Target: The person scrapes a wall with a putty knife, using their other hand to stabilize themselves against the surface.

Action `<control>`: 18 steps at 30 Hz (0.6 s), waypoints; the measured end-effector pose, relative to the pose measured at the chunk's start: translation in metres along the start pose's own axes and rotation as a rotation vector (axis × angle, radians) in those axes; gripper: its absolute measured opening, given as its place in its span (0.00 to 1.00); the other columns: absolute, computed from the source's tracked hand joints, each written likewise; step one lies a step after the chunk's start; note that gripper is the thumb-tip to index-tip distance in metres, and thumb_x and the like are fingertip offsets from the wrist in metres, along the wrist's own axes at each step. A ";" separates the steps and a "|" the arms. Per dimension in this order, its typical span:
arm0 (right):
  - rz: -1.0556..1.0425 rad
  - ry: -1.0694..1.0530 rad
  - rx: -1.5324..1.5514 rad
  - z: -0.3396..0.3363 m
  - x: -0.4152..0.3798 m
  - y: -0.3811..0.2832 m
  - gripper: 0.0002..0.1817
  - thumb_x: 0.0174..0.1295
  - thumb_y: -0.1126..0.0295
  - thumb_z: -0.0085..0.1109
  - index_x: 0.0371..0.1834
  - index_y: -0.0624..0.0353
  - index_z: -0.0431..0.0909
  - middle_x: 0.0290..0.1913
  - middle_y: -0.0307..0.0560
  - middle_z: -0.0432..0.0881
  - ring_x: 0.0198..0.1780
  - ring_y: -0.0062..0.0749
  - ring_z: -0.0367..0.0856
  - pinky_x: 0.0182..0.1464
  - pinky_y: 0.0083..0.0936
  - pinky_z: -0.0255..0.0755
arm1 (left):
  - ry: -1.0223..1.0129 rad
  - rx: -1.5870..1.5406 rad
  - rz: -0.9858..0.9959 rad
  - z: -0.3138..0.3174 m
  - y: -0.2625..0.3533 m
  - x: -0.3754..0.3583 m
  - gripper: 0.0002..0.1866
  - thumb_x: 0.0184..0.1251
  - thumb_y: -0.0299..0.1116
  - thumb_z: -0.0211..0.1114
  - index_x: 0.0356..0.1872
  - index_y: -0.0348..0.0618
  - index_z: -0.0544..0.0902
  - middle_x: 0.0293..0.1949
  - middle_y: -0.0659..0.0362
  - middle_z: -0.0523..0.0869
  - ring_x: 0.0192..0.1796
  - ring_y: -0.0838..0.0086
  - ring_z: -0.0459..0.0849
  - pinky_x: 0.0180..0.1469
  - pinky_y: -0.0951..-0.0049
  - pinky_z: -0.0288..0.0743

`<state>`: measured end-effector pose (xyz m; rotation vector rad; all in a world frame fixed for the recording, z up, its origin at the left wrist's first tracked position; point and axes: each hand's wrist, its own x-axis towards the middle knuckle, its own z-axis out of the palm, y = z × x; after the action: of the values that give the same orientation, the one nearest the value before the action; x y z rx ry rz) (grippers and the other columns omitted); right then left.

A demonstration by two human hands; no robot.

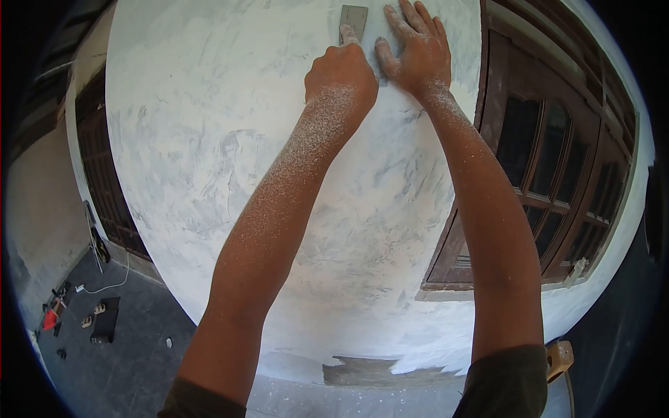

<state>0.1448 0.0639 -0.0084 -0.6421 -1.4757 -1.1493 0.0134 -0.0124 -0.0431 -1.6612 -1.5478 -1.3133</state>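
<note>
My left hand (341, 78) is closed around a putty knife (355, 21), with one finger stretched along its grey blade. The blade points up and lies close against the white, patchy wall (202, 160); its handle is hidden in my fist. Just to the right, my right hand (419, 57) rests on the wall with fingers spread, and nothing shows in it. White dust speckles both hands and forearms. Grey smears and thin patches run across the wall surface around them.
A brown wooden window (540, 160) borders the wall on the right. At lower left, sandals (93, 315), a dark mat (105, 322), a red object (49, 320) and a white cable (115, 285) lie on the grey floor (139, 362). A yellowish-brown object (559, 357) stands by my right sleeve.
</note>
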 end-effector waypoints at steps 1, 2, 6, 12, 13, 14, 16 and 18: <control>0.002 0.003 -0.003 0.000 0.001 0.002 0.34 0.62 0.60 0.61 0.73 0.62 0.74 0.81 0.58 0.65 0.83 0.54 0.56 0.84 0.49 0.47 | 0.039 -0.023 -0.005 -0.001 0.000 0.006 0.31 0.71 0.34 0.62 0.74 0.38 0.72 0.54 0.40 0.88 0.58 0.48 0.88 0.61 0.51 0.83; -0.005 0.006 0.000 0.001 0.000 0.003 0.35 0.62 0.60 0.61 0.73 0.62 0.74 0.81 0.58 0.65 0.83 0.54 0.56 0.84 0.49 0.47 | 0.021 -0.051 0.010 -0.007 -0.002 0.021 0.32 0.70 0.34 0.62 0.74 0.38 0.71 0.54 0.40 0.88 0.57 0.48 0.89 0.60 0.51 0.83; -0.022 0.017 0.011 0.004 0.000 0.005 0.35 0.62 0.60 0.61 0.73 0.62 0.74 0.80 0.58 0.65 0.83 0.54 0.56 0.84 0.49 0.47 | -0.008 -0.061 0.079 -0.021 -0.004 0.042 0.34 0.73 0.33 0.63 0.76 0.30 0.66 0.56 0.41 0.87 0.60 0.54 0.88 0.61 0.56 0.84; 0.004 -0.007 -0.002 -0.001 0.002 0.000 0.35 0.62 0.60 0.62 0.73 0.62 0.74 0.80 0.58 0.65 0.83 0.55 0.56 0.84 0.49 0.47 | -0.078 0.021 -0.029 -0.012 0.000 0.003 0.30 0.73 0.33 0.63 0.73 0.31 0.71 0.55 0.41 0.87 0.59 0.55 0.89 0.60 0.58 0.85; 0.007 -0.009 -0.003 0.001 0.000 0.001 0.35 0.62 0.60 0.62 0.73 0.62 0.74 0.80 0.58 0.65 0.83 0.55 0.56 0.84 0.49 0.47 | -0.051 -0.002 0.005 -0.021 0.002 0.014 0.27 0.72 0.34 0.65 0.69 0.32 0.75 0.55 0.41 0.87 0.59 0.55 0.89 0.59 0.59 0.85; -0.005 0.002 0.006 0.002 0.000 0.003 0.35 0.62 0.60 0.62 0.73 0.62 0.74 0.80 0.58 0.65 0.83 0.55 0.56 0.84 0.49 0.46 | -0.021 -0.029 0.039 -0.028 0.003 0.024 0.24 0.72 0.34 0.66 0.64 0.32 0.80 0.55 0.41 0.88 0.59 0.55 0.89 0.59 0.59 0.86; -0.015 0.011 0.013 0.004 0.001 0.007 0.35 0.62 0.60 0.62 0.73 0.62 0.74 0.80 0.58 0.65 0.83 0.55 0.56 0.84 0.49 0.46 | 0.009 -0.050 0.058 -0.032 0.002 0.031 0.21 0.71 0.35 0.67 0.60 0.32 0.82 0.54 0.42 0.88 0.58 0.56 0.89 0.57 0.59 0.86; -0.024 0.022 0.002 0.006 -0.001 0.006 0.35 0.62 0.60 0.62 0.73 0.62 0.74 0.81 0.58 0.65 0.83 0.54 0.56 0.84 0.49 0.46 | -0.006 -0.017 0.037 -0.021 0.001 0.015 0.29 0.72 0.33 0.65 0.70 0.31 0.74 0.53 0.42 0.88 0.58 0.55 0.89 0.57 0.59 0.86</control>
<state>0.1479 0.0721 -0.0065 -0.6098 -1.4688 -1.1696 0.0062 -0.0237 -0.0213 -1.6975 -1.5061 -1.3068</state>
